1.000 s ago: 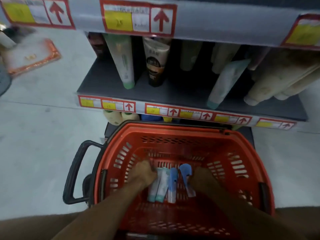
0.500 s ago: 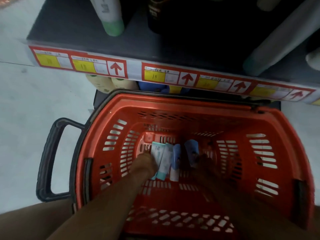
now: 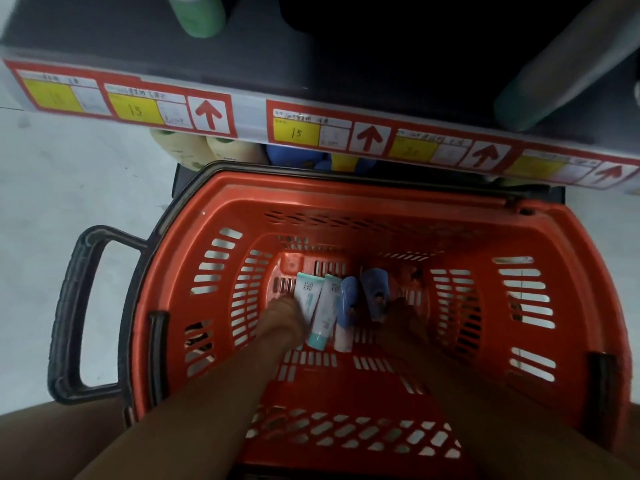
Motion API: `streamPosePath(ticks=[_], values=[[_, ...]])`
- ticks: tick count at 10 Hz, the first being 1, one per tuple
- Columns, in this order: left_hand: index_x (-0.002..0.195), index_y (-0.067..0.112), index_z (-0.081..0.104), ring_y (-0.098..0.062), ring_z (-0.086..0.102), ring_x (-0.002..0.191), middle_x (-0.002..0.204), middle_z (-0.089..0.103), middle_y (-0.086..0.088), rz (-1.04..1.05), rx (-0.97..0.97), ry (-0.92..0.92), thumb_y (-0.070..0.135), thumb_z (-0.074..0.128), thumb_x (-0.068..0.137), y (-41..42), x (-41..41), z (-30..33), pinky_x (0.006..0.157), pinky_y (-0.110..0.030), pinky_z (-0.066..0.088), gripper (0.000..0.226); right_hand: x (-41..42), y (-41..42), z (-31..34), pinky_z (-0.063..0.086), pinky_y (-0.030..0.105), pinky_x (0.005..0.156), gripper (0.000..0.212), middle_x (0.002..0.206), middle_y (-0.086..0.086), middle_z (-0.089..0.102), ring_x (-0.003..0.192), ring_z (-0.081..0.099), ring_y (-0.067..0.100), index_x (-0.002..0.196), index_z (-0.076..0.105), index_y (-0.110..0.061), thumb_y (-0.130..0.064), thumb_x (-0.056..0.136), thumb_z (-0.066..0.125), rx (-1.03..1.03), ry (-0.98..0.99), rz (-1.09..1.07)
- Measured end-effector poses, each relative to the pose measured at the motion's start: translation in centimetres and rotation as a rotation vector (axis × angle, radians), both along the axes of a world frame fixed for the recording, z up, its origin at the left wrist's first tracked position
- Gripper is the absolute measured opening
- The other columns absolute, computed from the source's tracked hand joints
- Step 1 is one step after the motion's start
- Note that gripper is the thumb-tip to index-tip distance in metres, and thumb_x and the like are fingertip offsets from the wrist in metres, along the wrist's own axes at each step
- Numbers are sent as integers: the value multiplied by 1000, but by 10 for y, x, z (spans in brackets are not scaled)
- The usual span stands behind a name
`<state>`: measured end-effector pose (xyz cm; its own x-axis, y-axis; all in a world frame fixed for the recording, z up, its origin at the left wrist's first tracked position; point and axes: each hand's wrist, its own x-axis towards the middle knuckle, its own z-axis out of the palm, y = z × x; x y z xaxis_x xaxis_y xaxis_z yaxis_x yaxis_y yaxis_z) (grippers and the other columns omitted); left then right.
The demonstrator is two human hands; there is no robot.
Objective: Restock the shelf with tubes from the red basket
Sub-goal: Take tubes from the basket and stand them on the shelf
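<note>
Tubes [image 3: 325, 306] in basket [image 3: 381, 202], between hands; shelf [image 3: 249, 112] behind, seemingly above.

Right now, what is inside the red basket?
Four tubes lie side by side on the red basket floor: two teal-capped tubes, two blue tubes. Both hands reach in; anything beneath them is hidden.

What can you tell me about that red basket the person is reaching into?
The red basket looks like moulded plastic, with rows of slots cut through its walls and floor. A black rim runs round part of its top, and a black loop handle sticks out on one side. It sits upright on the pale floor, pushed against the shelf unit below the price labels. Four tubes lie side by side on its floor: two white with teal caps, two blue. Both hands reach down inside beside the tubes.
</note>
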<state>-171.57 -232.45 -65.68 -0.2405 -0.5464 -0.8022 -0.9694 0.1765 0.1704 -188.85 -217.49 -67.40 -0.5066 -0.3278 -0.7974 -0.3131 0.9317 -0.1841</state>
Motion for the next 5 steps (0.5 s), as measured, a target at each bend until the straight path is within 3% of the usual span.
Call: streamPosePath(ticks=[1, 3, 4, 5], values=[[120, 17, 55, -19, 65, 99, 112, 64, -3, -30, 3, -51, 33, 87, 79, -3, 1, 6, 84, -35, 60, 54, 1, -6, 24, 46, 42, 103, 61, 140, 17, 53, 128, 53, 37, 142, 44, 0, -31, 96, 68, 12, -36, -53], [126, 16, 53, -23, 65, 109, 120, 63, -5, 31, -55, -35, 43, 88, 73, -5, -3, 33, 89, -35, 59, 69, 0, -6, 43, 48, 35, 97, 70, 141, 13, 56, 126, 57, 30, 148, 43, -10, -48, 93, 65, -40, -6, -101], [130, 17, 52, -25, 64, 113, 124, 63, -5, 43, -86, 19, 44, 87, 71, -6, -7, 50, 91, -36, 58, 74, 0, -5, 62, 41, 35, 106, 71, 151, 12, 48, 135, 51, 29, 155, 36, -15, -50, 98, 60, -76, -1, -75], [131, 14, 53, -26, 63, 115, 127, 63, -8, 36, -133, 54, 46, 85, 74, -5, -10, 68, 93, -35, 56, 72, 0, -3, 79, 39, 26, 100, 51, 144, 11, 55, 131, 54, 25, 147, 48, -11, -30, 102, 60, -145, -26, -84]])
